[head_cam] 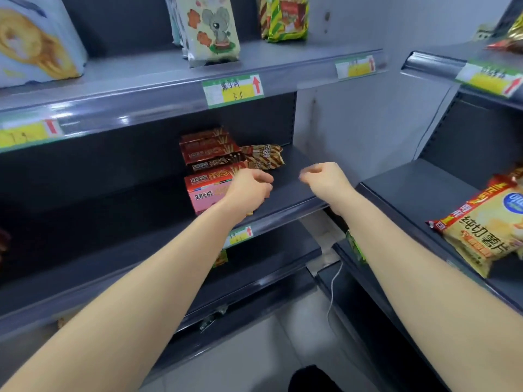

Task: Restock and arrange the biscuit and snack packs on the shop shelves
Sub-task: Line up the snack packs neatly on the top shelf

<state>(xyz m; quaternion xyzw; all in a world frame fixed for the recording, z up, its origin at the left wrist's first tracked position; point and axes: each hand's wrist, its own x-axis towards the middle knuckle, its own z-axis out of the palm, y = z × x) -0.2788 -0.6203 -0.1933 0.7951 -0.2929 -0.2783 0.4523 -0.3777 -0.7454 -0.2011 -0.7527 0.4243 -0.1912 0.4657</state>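
On the middle shelf (294, 190) stands a row of red and pink biscuit-stick boxes (208, 154), the nearest a pink box (206, 193). A brown striped snack pack (264, 157) lies behind them to the right. My left hand (252, 189) hovers over the right end of the pink box with fingers loosely curled, holding nothing. Over the bare shelf to the right, my right hand (325, 178) hangs with loosely curled fingers and nothing in it.
The upper shelf carries a koala-print pack (212, 29), a green-yellow pack (285, 18) and a large biscuit bag (34, 41). A yellow crisp bag (481, 224) lies on the right-hand shelf unit. Price tags (233, 89) line the shelf edges. Lower shelves are dark.
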